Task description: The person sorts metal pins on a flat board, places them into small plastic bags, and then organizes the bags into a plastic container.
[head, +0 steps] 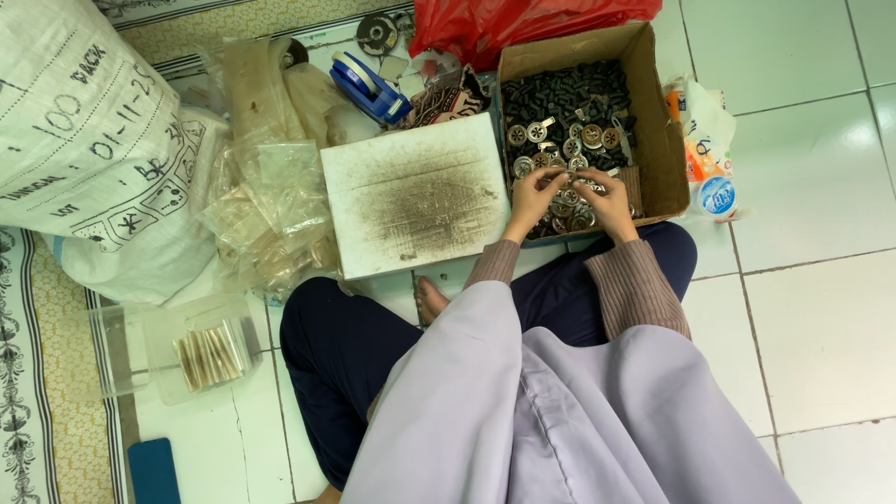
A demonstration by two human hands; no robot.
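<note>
Cardboard box (658, 131), one, sits open on the white tiled floor (812, 280), filled with small black pieces (565, 93) and round silver metal discs (560, 149), too many to count. Two hands meet over its near edge: the left hand (532, 201) and the right hand (607, 201) pinch one disc (569, 189) between their fingertips. One stained white board (415, 196) lies just beside the box. One blue tape dispenser (369, 86) rests behind the board.
</note>
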